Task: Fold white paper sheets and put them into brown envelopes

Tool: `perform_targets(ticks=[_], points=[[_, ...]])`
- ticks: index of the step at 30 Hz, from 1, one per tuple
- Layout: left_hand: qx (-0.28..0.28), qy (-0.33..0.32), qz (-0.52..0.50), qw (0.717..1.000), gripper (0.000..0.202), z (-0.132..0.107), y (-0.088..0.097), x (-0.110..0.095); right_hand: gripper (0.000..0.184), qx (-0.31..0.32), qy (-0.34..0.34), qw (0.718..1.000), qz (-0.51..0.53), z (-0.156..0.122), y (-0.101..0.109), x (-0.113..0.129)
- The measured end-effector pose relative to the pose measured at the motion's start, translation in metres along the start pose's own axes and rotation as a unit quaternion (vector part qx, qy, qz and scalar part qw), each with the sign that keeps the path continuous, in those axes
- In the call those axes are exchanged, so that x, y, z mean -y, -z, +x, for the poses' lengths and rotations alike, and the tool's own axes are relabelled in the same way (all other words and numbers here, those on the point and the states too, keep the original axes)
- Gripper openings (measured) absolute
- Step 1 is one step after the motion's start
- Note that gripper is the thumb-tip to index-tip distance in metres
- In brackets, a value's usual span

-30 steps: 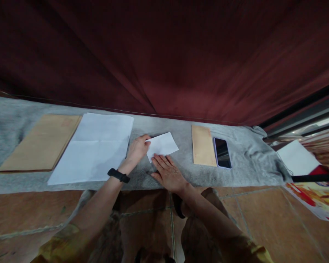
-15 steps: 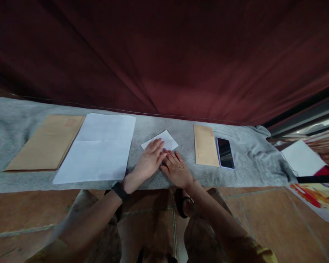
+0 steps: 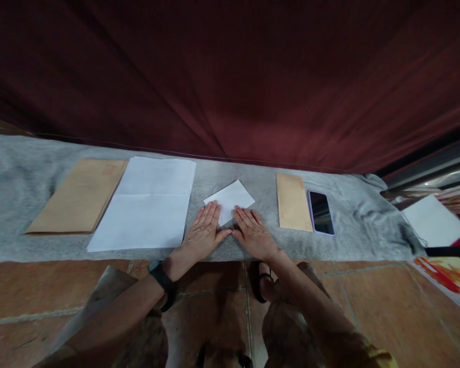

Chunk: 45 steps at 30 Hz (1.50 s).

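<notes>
Both hands lie palm down on the small white paper (image 3: 233, 197), which sits near the middle of the bench (image 3: 368, 220), between its far and near edges and slightly askew to them. The left hand (image 3: 203, 232) is flat with its fingers straight and close together, gripping nothing; the right hand (image 3: 255, 235) mirrors it. Their fingertips rest on the paper's near part, one hand at each side of its near corner, with the thumbs almost meeting. Such a spread probably pins the sheet and presses it flat, since the soft grey cloth (image 3: 260, 176) over the bench gives little firmness.

Toward the bench's left end, large white sheets (image 3: 145, 204) lie flat beside a large brown envelope (image 3: 78, 197); toward the right end are a small tan envelope (image 3: 293, 202) and, just beside it, a phone (image 3: 322, 212). Laid out in a row, they seem set aside to leave the middle for the hands.

Cloth shows on either side of the paper, giving sideways room, more toward the tan envelope. The near edge runs close under the wrists; beyond the far edge hangs a dark red curtain (image 3: 230, 92).
</notes>
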<state>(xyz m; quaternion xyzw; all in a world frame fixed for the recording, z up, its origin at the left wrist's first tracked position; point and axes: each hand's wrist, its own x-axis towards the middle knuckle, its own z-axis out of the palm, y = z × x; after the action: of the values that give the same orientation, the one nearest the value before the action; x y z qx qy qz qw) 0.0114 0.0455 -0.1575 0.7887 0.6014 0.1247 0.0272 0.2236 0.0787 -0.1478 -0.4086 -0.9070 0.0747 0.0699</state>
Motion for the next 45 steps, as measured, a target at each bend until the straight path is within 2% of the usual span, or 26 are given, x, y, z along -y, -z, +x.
perform_targets(ticks=[4, 11, 19, 23, 26, 29, 34, 38, 45], points=[[0.004, 0.040, 0.010, 0.999, 0.079, 0.002, 0.004, 0.008, 0.061, -0.007, -0.007, 1.000, 0.000, 0.002, 0.000, -0.003], [0.014, 0.064, 0.023, 0.998, 0.079, 0.003, 0.006, 0.013, 0.061, -0.017, -0.043, 0.999, 0.008, 0.007, -0.003, -0.019], [0.001, 0.056, 0.026, 0.998, 0.080, 0.002, 0.003, 0.014, 0.061, -0.014, -0.088, 0.996, -0.004, 0.010, -0.004, -0.040], [-0.003, 0.053, 0.031, 0.998, 0.077, 0.003, 0.004, 0.016, 0.062, -0.025, -0.095, 0.995, -0.009, 0.011, -0.003, -0.040], [-0.021, 0.036, 0.028, 0.999, 0.070, 0.004, 0.010, 0.011, 0.062, -0.042, -0.073, 0.996, -0.001, 0.013, -0.001, -0.029], [-0.039, -0.011, 0.007, 0.999, 0.061, 0.001, 0.014, -0.001, 0.060, -0.040, -0.010, 0.999, 0.024, 0.016, 0.001, -0.014], [-0.035, -0.059, -0.024, 0.997, 0.062, -0.017, 0.002, -0.022, 0.058, -0.013, 0.070, 0.995, 0.071, 0.023, -0.002, -0.001], [-0.024, -0.074, -0.013, 0.997, 0.065, -0.024, -0.007, -0.023, 0.058, -0.002, 0.077, 0.995, 0.067, 0.031, -0.007, -0.007], [0.004, -0.067, 0.006, 0.998, 0.068, -0.022, 0.001, -0.025, 0.059, 0.014, 0.038, 0.999, 0.031, 0.051, -0.010, -0.013]])
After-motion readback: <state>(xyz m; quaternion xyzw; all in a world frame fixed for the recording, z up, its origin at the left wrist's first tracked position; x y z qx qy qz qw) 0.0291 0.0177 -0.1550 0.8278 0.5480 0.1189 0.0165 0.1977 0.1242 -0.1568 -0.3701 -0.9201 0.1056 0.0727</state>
